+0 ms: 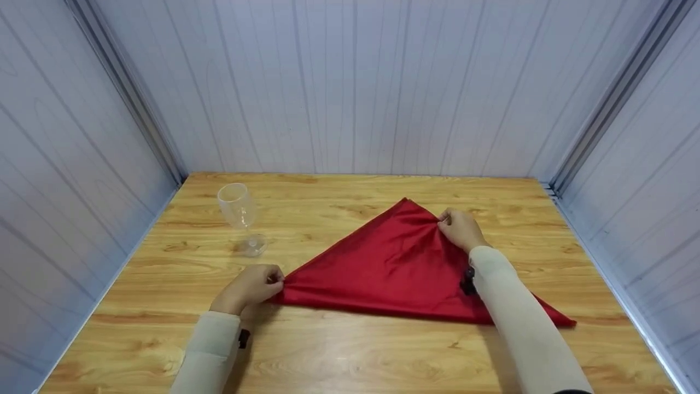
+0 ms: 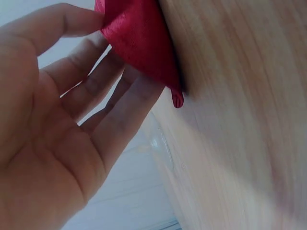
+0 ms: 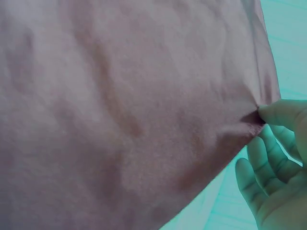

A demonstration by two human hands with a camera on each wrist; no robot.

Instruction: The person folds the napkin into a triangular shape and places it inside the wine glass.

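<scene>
A shiny red cloth (image 1: 377, 268), folded into a triangle, spreads over the wooden table with its peak toward the back wall. My left hand (image 1: 252, 287) pinches its left corner between thumb and fingers. In the left wrist view that corner of the cloth (image 2: 141, 40) hangs past the fingertips, close to the tabletop. On the right slanting edge, a little below the peak, my right hand (image 1: 462, 229) pinches the fabric, and creases fan out from the grip. The right wrist view shows thumb and forefinger on the cloth's edge, the other fingers loosely bent behind it.
A clear stemmed glass (image 1: 238, 210) stands on the table (image 1: 339, 361) at the back left, beyond my left hand. Pale panelled walls (image 1: 350, 87) enclose the table at the back and both sides. The cloth's right tip (image 1: 563, 319) lies under and past my right forearm.
</scene>
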